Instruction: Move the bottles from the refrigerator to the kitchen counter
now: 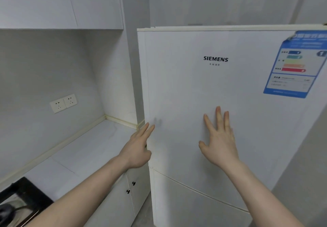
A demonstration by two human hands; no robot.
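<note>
A white refrigerator (203,88) fills the right half of the view with its upper door closed. No bottle is in sight. My right hand (219,138) lies flat on the door front, fingers straight and spread. My left hand (138,147) is at the door's left edge, with two fingers stretched along it. Whether its other fingers hook the edge is hidden. The pale kitchen counter (85,156) runs to the left of the refrigerator.
A double wall socket (63,103) sits above the counter. A black stove top (21,202) is at the bottom left. Wall cabinets (62,1) hang overhead, and base cabinet doors with dark knobs (131,187) are below the counter. A blue energy label (293,63) is on the door.
</note>
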